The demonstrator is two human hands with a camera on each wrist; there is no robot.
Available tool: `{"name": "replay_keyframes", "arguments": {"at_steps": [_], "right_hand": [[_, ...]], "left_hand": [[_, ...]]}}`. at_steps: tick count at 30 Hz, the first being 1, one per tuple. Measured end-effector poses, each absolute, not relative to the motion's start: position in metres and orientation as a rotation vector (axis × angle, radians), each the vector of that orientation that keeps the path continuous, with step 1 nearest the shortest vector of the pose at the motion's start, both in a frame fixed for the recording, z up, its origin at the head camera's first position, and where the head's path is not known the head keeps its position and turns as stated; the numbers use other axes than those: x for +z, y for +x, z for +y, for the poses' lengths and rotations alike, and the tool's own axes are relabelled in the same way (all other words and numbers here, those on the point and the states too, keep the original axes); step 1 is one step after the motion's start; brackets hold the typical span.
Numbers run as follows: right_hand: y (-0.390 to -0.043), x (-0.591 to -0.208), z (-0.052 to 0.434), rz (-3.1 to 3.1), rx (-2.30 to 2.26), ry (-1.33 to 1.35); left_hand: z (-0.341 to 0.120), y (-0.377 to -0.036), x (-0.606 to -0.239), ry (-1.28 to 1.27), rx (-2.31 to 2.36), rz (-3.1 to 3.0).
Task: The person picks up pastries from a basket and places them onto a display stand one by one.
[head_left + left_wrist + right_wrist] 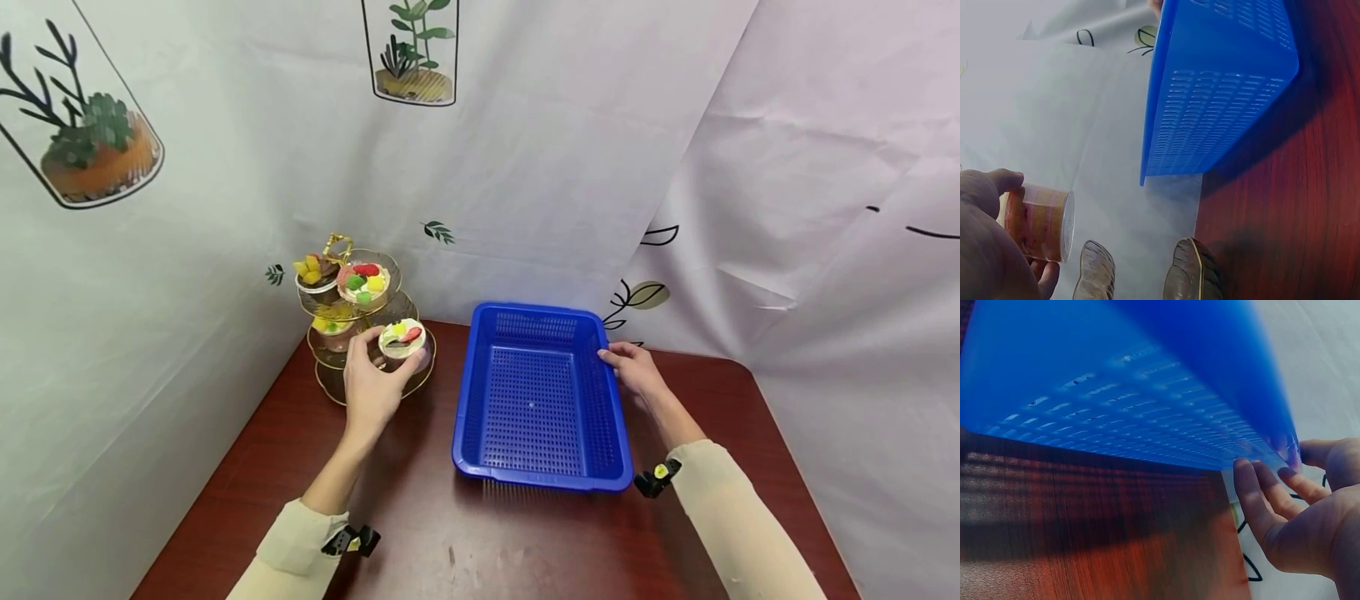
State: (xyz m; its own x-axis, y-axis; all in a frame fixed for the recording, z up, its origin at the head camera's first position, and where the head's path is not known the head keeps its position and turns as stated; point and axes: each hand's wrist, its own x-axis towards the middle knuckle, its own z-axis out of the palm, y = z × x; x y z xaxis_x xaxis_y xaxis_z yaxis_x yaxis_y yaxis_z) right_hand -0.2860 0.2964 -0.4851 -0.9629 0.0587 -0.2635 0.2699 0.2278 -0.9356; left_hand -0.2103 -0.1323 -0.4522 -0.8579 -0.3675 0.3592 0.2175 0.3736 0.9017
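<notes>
Gripping hand: left hand, fingers curled round a dessert cup topped with fruit pieces.
Cup position: at the front edge of the tiered stand, just over its lowest tier; clear wall shows layered filling.
Right hand: fingers fairly straight against the far right rim of the blue basket, thumb at the rim, not clasping it.
Basket: perforated, nothing inside, on the wooden table, near the stand.
Stand stock: three more cups on the upper tiers.
Risk: a tilted cup could shed its toppings; a knock of the wrist against the tiers could rock the stand.

A staged recording booth — printed sheets wall the table.
</notes>
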Motion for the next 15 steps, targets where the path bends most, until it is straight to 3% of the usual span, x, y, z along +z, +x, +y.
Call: {"name": "replay_keyframes", "arguments": {"at_steps": [15], "right_hand": [[-0.2853, -0.4855, 0.2968, 2.303, -1.832, 0.309]], "left_hand": [[-0.1418, -0.2159, -0.4544, 0.180, -1.444, -2.102]]}}
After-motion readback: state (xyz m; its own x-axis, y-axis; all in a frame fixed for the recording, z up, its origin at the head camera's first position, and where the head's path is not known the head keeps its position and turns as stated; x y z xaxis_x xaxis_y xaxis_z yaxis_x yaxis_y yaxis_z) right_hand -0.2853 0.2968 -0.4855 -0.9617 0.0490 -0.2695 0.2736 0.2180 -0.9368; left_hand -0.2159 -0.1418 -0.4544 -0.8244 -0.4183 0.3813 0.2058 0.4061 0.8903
